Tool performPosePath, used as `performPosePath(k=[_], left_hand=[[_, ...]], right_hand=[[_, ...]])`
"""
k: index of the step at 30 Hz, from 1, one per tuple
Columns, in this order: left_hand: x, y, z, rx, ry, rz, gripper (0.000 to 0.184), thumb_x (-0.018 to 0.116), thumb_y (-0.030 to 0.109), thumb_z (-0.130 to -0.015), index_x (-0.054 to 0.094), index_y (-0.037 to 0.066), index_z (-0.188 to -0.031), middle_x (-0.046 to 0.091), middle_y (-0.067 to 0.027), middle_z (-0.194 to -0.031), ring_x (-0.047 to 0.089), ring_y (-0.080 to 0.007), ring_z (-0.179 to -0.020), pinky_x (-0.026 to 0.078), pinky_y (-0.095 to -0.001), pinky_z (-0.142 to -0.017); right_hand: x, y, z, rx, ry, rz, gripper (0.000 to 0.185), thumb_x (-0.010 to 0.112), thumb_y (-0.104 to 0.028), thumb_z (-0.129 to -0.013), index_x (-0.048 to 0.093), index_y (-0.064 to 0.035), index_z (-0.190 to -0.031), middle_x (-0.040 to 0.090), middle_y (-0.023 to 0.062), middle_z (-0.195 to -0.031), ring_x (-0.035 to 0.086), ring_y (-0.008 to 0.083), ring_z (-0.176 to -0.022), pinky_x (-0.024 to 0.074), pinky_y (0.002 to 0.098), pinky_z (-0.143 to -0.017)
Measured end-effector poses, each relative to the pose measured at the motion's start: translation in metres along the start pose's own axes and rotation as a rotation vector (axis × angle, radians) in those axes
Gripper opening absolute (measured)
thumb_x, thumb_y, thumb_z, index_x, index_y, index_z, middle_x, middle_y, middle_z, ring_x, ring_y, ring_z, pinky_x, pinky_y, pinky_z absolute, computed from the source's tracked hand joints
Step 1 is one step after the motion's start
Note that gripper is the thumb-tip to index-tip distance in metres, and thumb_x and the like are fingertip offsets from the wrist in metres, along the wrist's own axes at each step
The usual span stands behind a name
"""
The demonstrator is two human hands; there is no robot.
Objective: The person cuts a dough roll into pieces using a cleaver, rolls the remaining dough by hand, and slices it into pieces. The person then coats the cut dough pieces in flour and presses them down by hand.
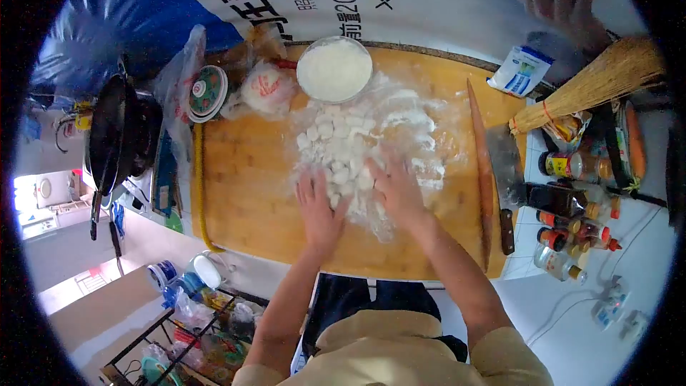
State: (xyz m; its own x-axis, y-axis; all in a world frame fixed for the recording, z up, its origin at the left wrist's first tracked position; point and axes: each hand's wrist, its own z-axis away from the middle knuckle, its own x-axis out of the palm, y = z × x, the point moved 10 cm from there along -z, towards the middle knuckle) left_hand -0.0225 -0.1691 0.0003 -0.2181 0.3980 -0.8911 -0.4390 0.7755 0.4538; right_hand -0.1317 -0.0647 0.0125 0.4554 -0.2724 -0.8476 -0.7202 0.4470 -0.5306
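Note:
Many small white dough pieces [336,129] lie in flour on a large wooden board [243,193]. My left hand [319,207] rests at the near left edge of the pieces, palm down with fingers spread. On the right side of the pile, my right hand [395,189] touches the floury pieces, its fingers apart and slightly blurred. Loose flour [414,118] is smeared across the board to the right. Beyond the pieces sits a round bowl of white flour [334,68].
A rolling pin [481,171] and a cleaver [506,171] lie at the board's right. Bottles [557,200] and a straw broom [586,86] are farther right. A plastic bag [268,89] and a lidded container [208,93] stand at the back left, near a black pan [113,132].

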Motion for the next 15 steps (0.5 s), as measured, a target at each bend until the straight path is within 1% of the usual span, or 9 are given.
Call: performPosePath(k=[1,3,4,5,6,8,10,13,15], left_hand=[[-0.007,-0.012,-0.008,-0.022,0.116,0.113,0.073,0.067,0.027,-0.083,0.033,0.004,-0.143,0.028,-0.0259,-0.147,0.023,-0.0442,-0.137,0.017,-0.0574,-0.111],[-0.011,-0.033,-0.030,-0.040,0.227,0.227,0.071,0.065,0.027,-0.084,0.033,0.003,-0.143,0.027,-0.0263,-0.147,0.022,-0.0439,-0.138,0.017,-0.0573,-0.111],[-0.018,-0.041,-0.044,-0.030,0.319,0.274,0.068,0.061,0.028,-0.087,0.033,0.003,-0.143,0.028,-0.0264,-0.147,0.023,-0.0436,-0.137,0.017,-0.0562,-0.111],[-0.024,-0.047,-0.051,-0.022,0.412,0.322,0.064,0.058,0.029,-0.090,0.033,0.003,-0.143,0.030,-0.0265,-0.146,0.024,-0.0433,-0.136,0.018,-0.0551,-0.112],[-0.027,-0.042,-0.057,-0.022,0.412,0.324,0.064,0.058,0.029,-0.090,0.033,0.003,-0.143,0.030,-0.0265,-0.146,0.024,-0.0433,-0.136,0.018,-0.0551,-0.112],[-0.009,-0.026,-0.071,-0.122,0.169,0.247,0.055,0.049,0.029,-0.094,0.037,0.002,-0.140,0.031,-0.0265,-0.145,0.026,-0.0432,-0.135,0.019,-0.0518,-0.112],[0.008,0.000,-0.069,-0.074,0.206,0.324,0.051,0.046,0.028,-0.095,0.041,0.001,-0.138,0.033,-0.0259,-0.144,0.028,-0.0429,-0.134,0.020,-0.0505,-0.111],[0.014,0.020,-0.067,-0.038,0.263,0.483,0.046,0.044,0.026,-0.096,0.047,0.002,-0.134,0.036,-0.0253,-0.142,0.032,-0.0421,-0.131,0.023,-0.0489,-0.110],[0.013,0.027,-0.066,-0.053,0.287,0.566,0.043,0.045,0.024,-0.095,0.049,0.002,-0.133,0.038,-0.0254,-0.141,0.034,-0.0415,-0.130,0.024,-0.0485,-0.108]], right_hand=[[-0.004,0.003,-0.007,0.004,0.006,-0.003,0.070,0.067,-0.015,-0.082,0.034,-0.0149,-0.144,0.021,0.0187,-0.152,0.027,0.0403,-0.137,0.0225,0.0496,-0.113],[-0.032,0.026,-0.012,0.115,0.273,-0.355,0.062,0.059,-0.011,-0.087,0.035,-0.0112,-0.144,0.026,0.0206,-0.150,0.029,0.0407,-0.136,0.0236,0.0472,-0.113],[-0.029,0.033,-0.013,0.118,0.273,-0.355,0.062,0.059,-0.011,-0.087,0.035,-0.0112,-0.144,0.026,0.0206,-0.150,0.029,0.0407,-0.136,0.0236,0.0472,-0.113],[-0.029,0.055,-0.006,0.221,0.407,-0.403,0.058,0.056,-0.010,-0.088,0.036,-0.0089,-0.143,0.029,0.0210,-0.148,0.031,0.0401,-0.136,0.0242,0.0460,-0.113],[-0.029,0.074,0.002,0.323,0.541,-0.449,0.055,0.053,-0.010,-0.090,0.036,-0.0066,-0.142,0.032,0.0215,-0.147,0.032,0.0395,-0.135,0.0248,0.0448,-0.113],[-0.006,0.065,0.003,0.355,0.506,-0.497,0.052,0.050,-0.010,-0.091,0.037,-0.0053,-0.141,0.035,0.0212,-0.146,0.033,0.0382,-0.135,0.0256,0.0440,-0.112],[0.012,0.050,-0.005,0.385,0.472,-0.549,0.050,0.048,-0.010,-0.092,0.038,-0.0040,-0.140,0.037,0.0210,-0.145,0.035,0.0369,-0.134,0.0264,0.0431,-0.112],[0.007,0.034,-0.012,0.354,0.638,-0.669,0.047,0.048,-0.010,-0.092,0.042,-0.0030,-0.138,0.041,0.0180,-0.143,0.039,0.0318,-0.133,0.0284,0.0396,-0.111],[0.038,0.051,-0.013,0.581,0.625,-1.360,0.041,0.047,-0.011,-0.093,0.049,-0.0025,-0.133,0.047,0.0147,-0.139,0.042,0.0259,-0.130,0.0303,0.0358,-0.109]])
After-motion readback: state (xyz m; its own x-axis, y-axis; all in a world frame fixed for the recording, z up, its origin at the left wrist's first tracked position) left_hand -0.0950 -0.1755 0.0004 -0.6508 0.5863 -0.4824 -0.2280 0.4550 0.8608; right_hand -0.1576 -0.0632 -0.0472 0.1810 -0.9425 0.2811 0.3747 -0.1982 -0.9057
